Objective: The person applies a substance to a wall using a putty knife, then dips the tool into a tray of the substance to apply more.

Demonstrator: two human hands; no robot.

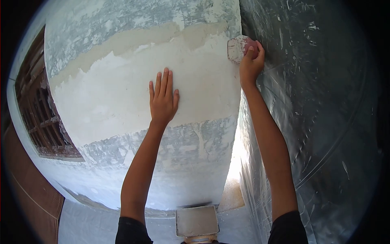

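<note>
My left hand (163, 97) lies flat on the plastered wall (122, 101), fingers together and pointing up, holding nothing. My right hand (252, 61) is raised at the wall's corner edge and grips a small reddish sanding block or pad (237, 48), which is pressed against the corner where the pale plaster meets the grey side wall (317, 101). A band of fresh cream-white plaster runs across the wall under my left hand, with rough grey patches above and below it.
A wooden window grille (44, 122) is set in the wall at the left. A grey rectangular tray or hawk (197, 221) sits below, near my body. A lit narrow gap (233, 179) runs down beside the corner. The right wall is dark and streaked.
</note>
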